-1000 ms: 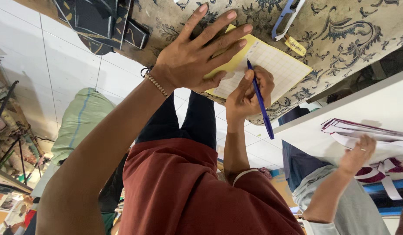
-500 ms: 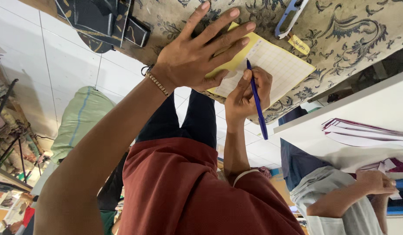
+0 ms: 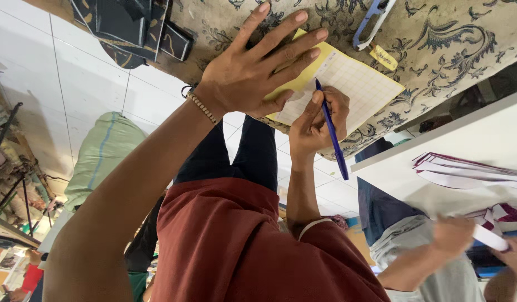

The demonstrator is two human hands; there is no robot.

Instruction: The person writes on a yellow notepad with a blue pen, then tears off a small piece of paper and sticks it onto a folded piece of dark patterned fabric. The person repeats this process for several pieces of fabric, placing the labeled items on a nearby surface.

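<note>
My left hand (image 3: 253, 67), with a beaded bracelet at the wrist, lies flat with fingers spread on a yellow-backed pad of squared paper (image 3: 362, 89). The pad rests on a beige cloth with a dark floral pattern (image 3: 448, 39). Just below it, my right hand (image 3: 311, 120) grips a blue pen (image 3: 332, 140) whose tip touches the squared sheet. My red shirt and dark trousers fill the lower middle of the view.
Dark folded fabric pieces (image 3: 135, 28) lie at the cloth's left end, a blue plastic tool (image 3: 370, 22) and a yellow tag (image 3: 384, 56) near the pad. A white table (image 3: 415, 173) holds stacked sheets (image 3: 465, 170). A co-worker's hand (image 3: 451, 235) holds something white. A green sack (image 3: 102, 156) stands on the tiled floor.
The co-worker's hand has drawn back from the stacked sheets toward their body. My two hands stay on the pad, the pen barely shifting.
</note>
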